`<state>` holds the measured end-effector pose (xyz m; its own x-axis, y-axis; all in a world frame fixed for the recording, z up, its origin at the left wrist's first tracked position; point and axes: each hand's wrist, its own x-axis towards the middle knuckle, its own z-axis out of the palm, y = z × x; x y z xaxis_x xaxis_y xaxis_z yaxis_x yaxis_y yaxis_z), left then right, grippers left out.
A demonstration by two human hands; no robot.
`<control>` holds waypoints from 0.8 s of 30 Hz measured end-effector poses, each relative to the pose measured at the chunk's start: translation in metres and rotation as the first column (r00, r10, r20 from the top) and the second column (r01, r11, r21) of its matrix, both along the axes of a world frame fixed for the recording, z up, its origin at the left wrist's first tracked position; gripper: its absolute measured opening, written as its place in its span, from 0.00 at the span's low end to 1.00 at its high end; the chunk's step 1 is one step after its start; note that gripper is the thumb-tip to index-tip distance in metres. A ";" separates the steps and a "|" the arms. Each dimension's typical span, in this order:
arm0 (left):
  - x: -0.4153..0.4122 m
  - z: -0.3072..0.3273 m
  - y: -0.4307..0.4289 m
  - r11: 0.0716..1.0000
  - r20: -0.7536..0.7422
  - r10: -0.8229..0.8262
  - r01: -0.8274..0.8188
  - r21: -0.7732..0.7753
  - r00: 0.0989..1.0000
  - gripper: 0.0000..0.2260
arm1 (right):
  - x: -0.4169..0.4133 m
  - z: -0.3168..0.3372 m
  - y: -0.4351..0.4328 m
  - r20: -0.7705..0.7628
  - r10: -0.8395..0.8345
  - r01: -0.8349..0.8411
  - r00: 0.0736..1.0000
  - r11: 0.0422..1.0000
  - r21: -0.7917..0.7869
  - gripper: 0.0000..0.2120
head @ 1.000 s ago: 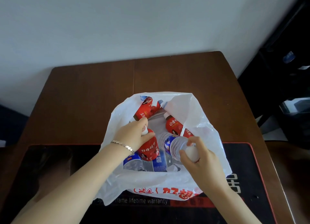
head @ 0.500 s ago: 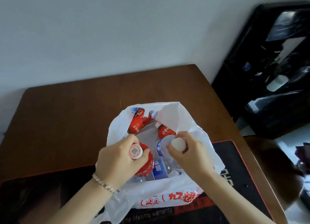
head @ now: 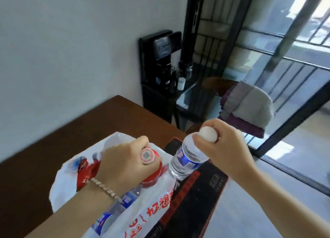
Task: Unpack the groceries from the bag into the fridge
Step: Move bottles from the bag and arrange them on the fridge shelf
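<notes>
Bottles (head: 114, 212) in bag (head: 71, 175), on table (head: 53, 139).

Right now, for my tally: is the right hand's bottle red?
No, the right hand grips a clear water bottle by its cap.

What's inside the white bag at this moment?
A red bottle and blue-labelled water bottles show inside the bag. The left hand, gripping a second red bottle, and the bag wall cover the rest.

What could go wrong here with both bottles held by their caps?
The left hand grips the red bottle, the right hand the water bottle, each only at the cap: either could slip or swing. The red bottle sits low in the bag, so lifting may snag and drag the plastic.
</notes>
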<state>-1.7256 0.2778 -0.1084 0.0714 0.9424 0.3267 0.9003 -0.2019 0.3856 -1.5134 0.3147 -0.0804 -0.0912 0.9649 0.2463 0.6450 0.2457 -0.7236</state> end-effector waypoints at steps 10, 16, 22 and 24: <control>0.258 0.043 0.018 0.865 -0.078 -0.500 0.502 0.016 0.863 0.17 | 0.251 0.036 -0.110 0.058 -0.535 0.524 0.843 0.841 0.135 0.06; 0.470 0.048 -0.042 0.712 -0.109 -0.698 0.702 -0.008 0.708 0.16 | 0.423 0.027 -0.246 0.017 -0.788 0.782 0.616 0.614 0.112 0.08; 0.669 0.057 -0.130 0.546 0.053 -0.833 0.833 -0.094 0.551 0.12 | 0.575 0.039 -0.379 0.142 -0.926 0.930 0.349 0.362 0.072 0.09; 0.737 0.058 -0.161 0.455 0.083 -0.881 0.882 -0.120 0.465 0.11 | 0.622 0.044 -0.421 0.166 -0.954 0.958 0.249 0.268 0.100 0.11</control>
<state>-0.9884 0.1169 -0.0508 0.8871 0.4079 0.2160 0.2671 -0.8353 0.4806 -0.8914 -0.1063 -0.0368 0.8674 0.3781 0.3234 0.4975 -0.6465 -0.5784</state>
